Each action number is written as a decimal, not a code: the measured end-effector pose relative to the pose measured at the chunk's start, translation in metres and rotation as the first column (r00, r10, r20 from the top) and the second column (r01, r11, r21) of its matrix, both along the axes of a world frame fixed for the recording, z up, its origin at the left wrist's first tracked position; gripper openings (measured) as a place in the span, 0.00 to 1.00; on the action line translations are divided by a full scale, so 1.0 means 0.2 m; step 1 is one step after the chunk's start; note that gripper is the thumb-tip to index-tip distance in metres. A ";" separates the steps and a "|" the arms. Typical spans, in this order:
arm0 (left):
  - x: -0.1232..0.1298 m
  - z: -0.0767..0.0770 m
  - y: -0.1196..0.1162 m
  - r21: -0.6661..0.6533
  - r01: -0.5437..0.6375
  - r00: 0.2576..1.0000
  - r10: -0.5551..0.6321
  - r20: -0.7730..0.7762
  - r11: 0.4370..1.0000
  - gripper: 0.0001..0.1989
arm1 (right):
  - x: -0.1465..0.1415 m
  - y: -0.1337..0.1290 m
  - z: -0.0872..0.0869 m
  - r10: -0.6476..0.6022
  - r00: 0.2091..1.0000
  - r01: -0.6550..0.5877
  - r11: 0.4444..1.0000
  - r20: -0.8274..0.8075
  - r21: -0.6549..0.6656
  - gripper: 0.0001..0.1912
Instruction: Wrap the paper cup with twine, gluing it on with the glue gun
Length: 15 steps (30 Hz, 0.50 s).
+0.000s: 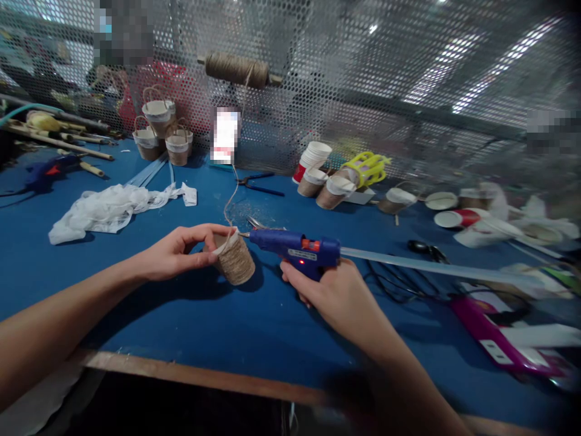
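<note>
My left hand (184, 251) pinches the rim of a paper cup wrapped in twine (236, 261), which is tilted above the blue table. A blue hot glue gun (297, 247) is gripped in my right hand (333, 290). Its nozzle is at the cup's upper rim, and a red light glows on its side. Out of the gun's back runs a long clear glue stick (431, 265). A loose strand of twine (232, 203) leads from the cup up toward a twine spool (236, 69) on the mesh. Whether glue is coming out is too small to tell.
Finished-looking little baskets (158, 112) stand at the back left behind white lace (109, 209). Pliers (261, 183) lie mid-table. More cups (336, 191) are at the back right. A purple power strip (503, 339) and black cables (399, 281) lie right. Another glue gun (49, 172) is far left.
</note>
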<state>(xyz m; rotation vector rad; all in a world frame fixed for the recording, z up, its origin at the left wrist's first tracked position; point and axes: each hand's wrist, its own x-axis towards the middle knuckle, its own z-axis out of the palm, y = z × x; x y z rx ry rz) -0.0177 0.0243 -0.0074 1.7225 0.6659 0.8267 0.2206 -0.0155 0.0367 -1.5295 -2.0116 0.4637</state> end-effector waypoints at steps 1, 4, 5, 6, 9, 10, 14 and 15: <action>0.00 0.00 0.00 0.000 -0.001 1.000 0.001 0.000 1.000 0.08 | 0.00 0.00 0.00 -0.004 1.000 0.004 1.000 0.014 0.003 0.10; 0.00 0.00 0.00 0.000 -0.005 1.000 0.005 -0.005 1.000 0.08 | -0.01 0.00 0.01 0.002 0.999 -0.002 1.000 0.032 0.001 0.09; 0.00 0.00 0.01 0.002 -0.006 1.000 0.006 -0.007 1.000 0.08 | -0.01 0.00 0.01 0.004 1.000 -0.004 1.000 0.030 -0.001 0.09; 0.00 0.00 0.01 0.004 -0.005 1.000 0.005 -0.009 1.000 0.07 | -0.01 0.00 0.00 0.004 1.000 -0.004 1.000 0.026 0.000 0.09; -0.01 -0.01 0.01 0.012 -0.005 1.000 0.005 -0.012 1.000 0.07 | -0.01 0.01 -0.01 -0.001 1.000 0.001 1.000 0.013 -0.011 0.10; -0.01 -0.01 0.01 0.014 -0.006 1.000 0.007 -0.014 1.000 0.07 | -0.01 0.01 -0.02 -0.004 1.000 0.004 1.000 0.007 -0.015 0.10; -0.01 0.00 0.00 0.018 -0.010 1.000 0.010 -0.029 1.000 0.07 | -0.01 0.02 -0.03 -0.024 0.999 0.024 1.000 -0.026 -0.013 0.09; 0.00 0.00 0.00 0.019 -0.009 0.999 0.010 -0.030 1.000 0.07 | -0.01 0.02 -0.03 -0.035 0.999 0.034 0.999 -0.032 -0.043 0.10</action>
